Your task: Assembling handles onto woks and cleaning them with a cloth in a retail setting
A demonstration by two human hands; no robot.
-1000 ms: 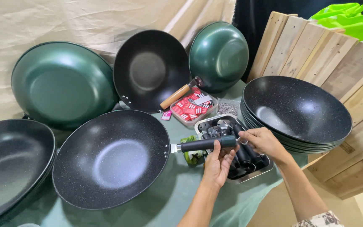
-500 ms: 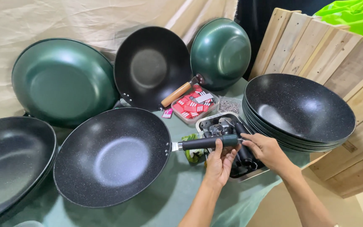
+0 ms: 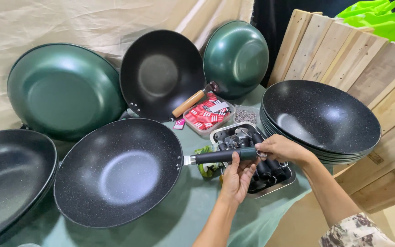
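Woks crowd the green cloth [image 3: 170, 224] on every side of me; I have the speckled black wok [image 3: 117, 171] lying flat at the centre, its black handle [image 3: 225, 156] pointing right over a metal tray [image 3: 289, 179]; my left hand [image 3: 237, 176] comes up from below with fingers curled around the handle, and my right hand [image 3: 282, 149] pinches the handle's far end, fingers closed on it; the tray under both hands holds more dark handles and metal parts; just behind it a clear tub [image 3: 205, 115] holds red and white packets, and a smaller tub [image 3: 245, 115] holds small grey bits I cannot make out; a stack of black woks [image 3: 321, 120] sits close on the right against pale wooden boards [image 3: 371, 68]; a wooden-handled black wok [image 3: 161, 73] leans behind, flanked by two green woks.
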